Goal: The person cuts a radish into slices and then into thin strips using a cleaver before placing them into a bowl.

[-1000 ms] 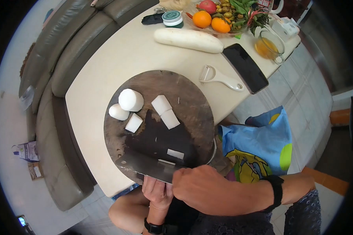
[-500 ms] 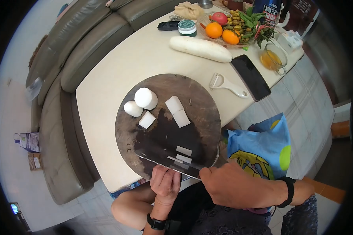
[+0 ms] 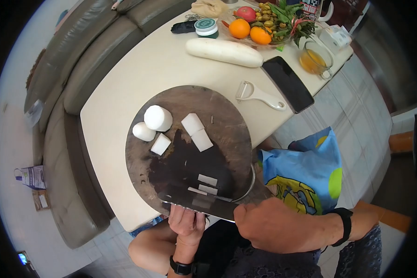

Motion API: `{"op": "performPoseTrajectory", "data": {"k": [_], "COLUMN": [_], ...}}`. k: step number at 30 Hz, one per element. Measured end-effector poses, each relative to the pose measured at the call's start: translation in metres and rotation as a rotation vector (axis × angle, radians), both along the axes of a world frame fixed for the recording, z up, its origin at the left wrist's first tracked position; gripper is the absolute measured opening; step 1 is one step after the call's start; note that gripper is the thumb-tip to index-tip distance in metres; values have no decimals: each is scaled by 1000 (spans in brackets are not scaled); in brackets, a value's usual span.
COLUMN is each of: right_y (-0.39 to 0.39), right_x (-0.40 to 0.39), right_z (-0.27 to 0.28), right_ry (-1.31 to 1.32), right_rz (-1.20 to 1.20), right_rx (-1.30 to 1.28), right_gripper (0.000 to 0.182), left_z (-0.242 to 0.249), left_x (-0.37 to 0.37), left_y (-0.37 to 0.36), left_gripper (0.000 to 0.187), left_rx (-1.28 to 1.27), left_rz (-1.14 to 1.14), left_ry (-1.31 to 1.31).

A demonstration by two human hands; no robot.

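Note:
My right hand is wrapped round the handle of a broad kitchen knife near the front edge of a round wooden chopping board. The blade reaches leftwards, in front of my left hand. Those left fingers are bent together against the blade, and whatever they hold is hidden. Just beyond the blade lie thin white radish strips. Two flat radish slabs rest farther back. On the board's left are a thick radish chunk, a rounded end piece and a small block.
A whole white radish, a peeler and a phone lie on the table beyond the board. Behind them are a fruit plate, a lidded jar and a glass cup of tea. A blue bag hangs at the right.
The knife blade has turned, so more of its broad face shows, and it covers more of my left fingertips. The whole view has shifted slightly. The radish pieces beyond it lie as before.

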State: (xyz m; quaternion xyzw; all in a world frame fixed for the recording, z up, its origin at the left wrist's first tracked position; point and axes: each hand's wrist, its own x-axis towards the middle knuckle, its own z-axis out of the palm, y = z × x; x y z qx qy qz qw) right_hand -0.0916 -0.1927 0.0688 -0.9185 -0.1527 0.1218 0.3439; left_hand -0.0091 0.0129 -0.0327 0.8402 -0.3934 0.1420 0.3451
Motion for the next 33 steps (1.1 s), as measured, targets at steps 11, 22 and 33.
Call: {"op": "performPoseTrajectory", "data": {"k": [11, 22, 33], "right_y": [2, 21, -17], "right_x": [6, 40, 38], "right_z": [-8, -31, -41], "right_ry": [5, -110, -34], "right_rz": [13, -62, -277], "right_rx": [77, 177, 347], "right_gripper": [21, 17, 17], "left_z": [-4, 1, 22], "left_x": [-4, 0, 1], "left_y": [8, 0, -9], "left_gripper": [23, 17, 25], "left_rx": [67, -24, -65], "left_rz": [29, -4, 84], "left_ry": [29, 33, 147]}}
